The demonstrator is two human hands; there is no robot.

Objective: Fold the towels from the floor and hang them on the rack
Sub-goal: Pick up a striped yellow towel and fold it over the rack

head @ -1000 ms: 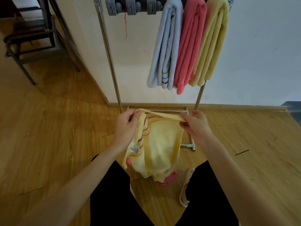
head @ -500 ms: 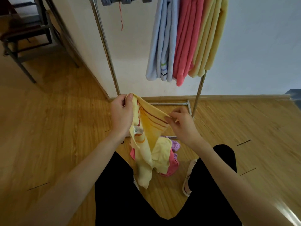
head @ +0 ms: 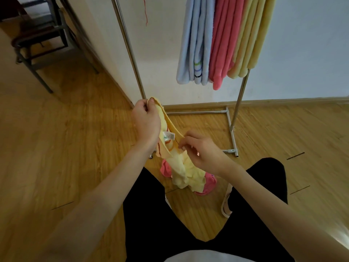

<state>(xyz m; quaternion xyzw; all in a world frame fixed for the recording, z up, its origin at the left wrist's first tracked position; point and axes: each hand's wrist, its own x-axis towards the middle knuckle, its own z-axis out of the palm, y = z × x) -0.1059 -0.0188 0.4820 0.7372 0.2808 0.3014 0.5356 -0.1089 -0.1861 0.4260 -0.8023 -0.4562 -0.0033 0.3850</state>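
Three folded towels are hung on the rack [head: 130,48]: one blue [head: 194,44], one pink [head: 222,40], one yellow [head: 251,36]. One striped yellow towel [head: 181,167] is pinched at its top edge by the raised left hand [head: 146,121] and lower down by the right hand [head: 202,150].

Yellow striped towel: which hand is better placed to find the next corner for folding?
The right hand: it pinches the yellow striped towel along its edge, low and near the hanging bulk, free to slide. The left hand grips the top corner, holding it up.
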